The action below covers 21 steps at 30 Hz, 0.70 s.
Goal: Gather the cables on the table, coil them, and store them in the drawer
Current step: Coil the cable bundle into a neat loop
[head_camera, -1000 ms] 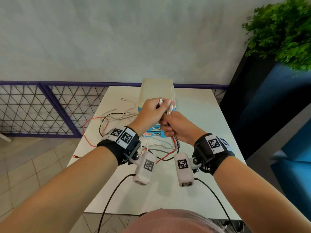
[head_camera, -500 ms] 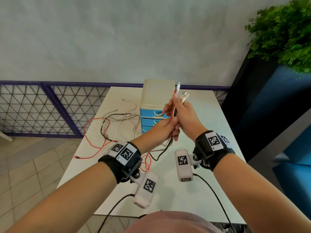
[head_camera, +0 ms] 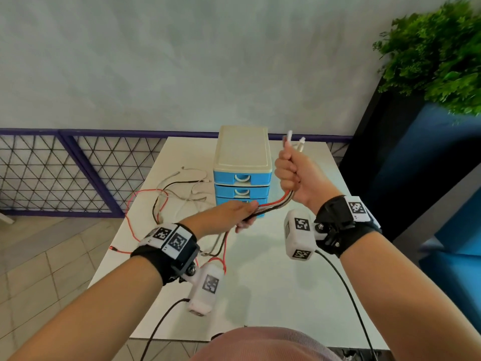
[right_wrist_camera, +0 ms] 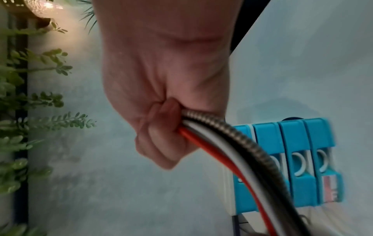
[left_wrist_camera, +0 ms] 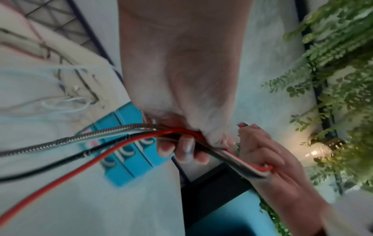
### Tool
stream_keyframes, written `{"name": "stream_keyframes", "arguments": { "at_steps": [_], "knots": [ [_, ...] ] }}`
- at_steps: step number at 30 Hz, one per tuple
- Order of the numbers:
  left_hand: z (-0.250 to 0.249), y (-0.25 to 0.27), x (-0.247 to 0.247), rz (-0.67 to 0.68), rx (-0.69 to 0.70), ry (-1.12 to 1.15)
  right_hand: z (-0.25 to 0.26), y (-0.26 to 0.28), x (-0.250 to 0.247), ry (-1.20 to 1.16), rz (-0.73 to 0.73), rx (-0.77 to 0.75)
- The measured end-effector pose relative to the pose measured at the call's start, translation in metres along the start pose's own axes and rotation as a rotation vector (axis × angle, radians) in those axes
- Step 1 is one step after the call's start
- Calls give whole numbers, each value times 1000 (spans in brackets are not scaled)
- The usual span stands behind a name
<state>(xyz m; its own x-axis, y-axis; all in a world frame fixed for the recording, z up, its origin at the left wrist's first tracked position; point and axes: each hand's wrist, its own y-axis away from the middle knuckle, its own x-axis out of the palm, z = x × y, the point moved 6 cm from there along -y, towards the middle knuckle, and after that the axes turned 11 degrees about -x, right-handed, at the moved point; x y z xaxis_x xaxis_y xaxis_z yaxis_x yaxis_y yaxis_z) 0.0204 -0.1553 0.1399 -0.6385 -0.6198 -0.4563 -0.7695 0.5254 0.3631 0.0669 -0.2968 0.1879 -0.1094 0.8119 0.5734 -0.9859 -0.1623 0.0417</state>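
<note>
A bundle of cables [head_camera: 273,205], red, white, black and braided metal, runs between my two hands above the white table [head_camera: 273,282]. My right hand [head_camera: 291,173] grips it in a fist near the plug ends [head_camera: 294,139], which stick up above the fist. My left hand [head_camera: 242,212] holds the same bundle [left_wrist_camera: 141,135] lower down, fingers curled around it. The bundle [right_wrist_camera: 232,153] leaves my right fist [right_wrist_camera: 161,135] downward. The loose lengths [head_camera: 161,199] trail over the left part of the table. The blue drawer unit [head_camera: 242,178] stands behind, its drawers closed.
A purple mesh fence [head_camera: 65,173] runs along the table's left and far side. A green plant [head_camera: 437,53] on a dark blue stand [head_camera: 416,165] is at the right. Wrist camera leads [head_camera: 346,295] hang over the table's near edge.
My right hand has lifted the plug ends up and to the right. My left hand has slid down along the bundle, away from the right, drawing the cables taut between them.
</note>
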Motion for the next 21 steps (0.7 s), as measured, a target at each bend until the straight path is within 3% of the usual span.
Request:
{"name": "stream_keyframes", "arguments": {
  "at_steps": [3, 5, 8, 11, 13, 17, 21],
  "knots": [
    [1, -4, -21, -111, -70, -286, -23, 16, 13, 268, 177, 229],
    [-10, -3, -26, -159, -40, -528, -36, 27, 20, 447, 278, 328],
    [-20, -6, -27, -182, 12, -742, -44, 31, 29, 514, 304, 264],
    [-16, -6, -33, -148, 6, -743, -35, 26, 22, 473, 98, 17],
    [-19, -3, -34, -128, 28, -742, -33, 25, 14, 550, 47, -72],
    [-30, -1, -29, -122, 68, -786, -51, 28, 17, 441, 184, 101],
    [-36, -2, -34, -151, 88, -662, -63, 36, 26, 287, 185, 229]
  ]
}}
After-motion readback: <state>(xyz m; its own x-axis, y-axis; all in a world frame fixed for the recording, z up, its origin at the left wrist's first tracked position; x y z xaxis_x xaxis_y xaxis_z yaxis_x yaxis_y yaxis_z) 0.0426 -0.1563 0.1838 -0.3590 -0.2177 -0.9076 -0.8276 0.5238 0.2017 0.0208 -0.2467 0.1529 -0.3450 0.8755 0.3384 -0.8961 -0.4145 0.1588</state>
